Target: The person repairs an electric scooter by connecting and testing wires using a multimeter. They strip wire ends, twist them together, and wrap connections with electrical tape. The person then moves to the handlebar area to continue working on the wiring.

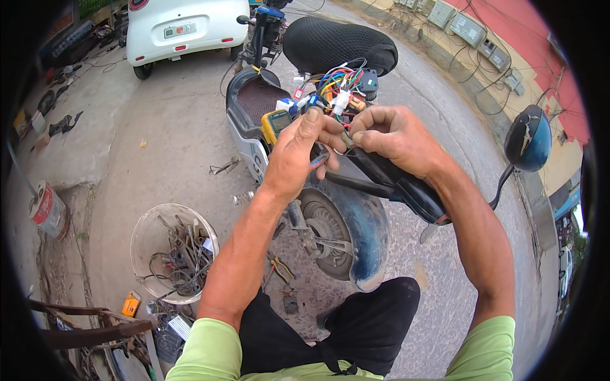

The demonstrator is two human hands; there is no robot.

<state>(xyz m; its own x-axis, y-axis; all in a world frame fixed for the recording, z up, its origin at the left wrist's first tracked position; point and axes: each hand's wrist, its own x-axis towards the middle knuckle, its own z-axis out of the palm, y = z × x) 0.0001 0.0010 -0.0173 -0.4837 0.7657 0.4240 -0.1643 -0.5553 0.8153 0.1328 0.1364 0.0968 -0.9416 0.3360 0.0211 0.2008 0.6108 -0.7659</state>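
Note:
My left hand (pixel 304 149) is closed on a small red-and-blue item (pixel 319 159) that I cannot make out clearly. Close beside it, my right hand (pixel 387 136) pinches a thin wire piece (pixel 346 139). Just beyond my fingers is a bundle of coloured wires with white and blue connectors (pixel 340 95). A yellow multimeter (pixel 273 125) rests behind my left hand on the electric scooter (pixel 257 89), whose front wheel (pixel 324 235) and dark blue fender are below my arms.
A bucket of tools (pixel 175 251) stands at lower left, with pliers (pixel 281 270) on the ground nearby. A paint can (pixel 47 209) is at far left. A white car (pixel 184 28) stands behind. A mirror (pixel 528 136) sticks out at right, near wall meter boxes (pixel 467 28).

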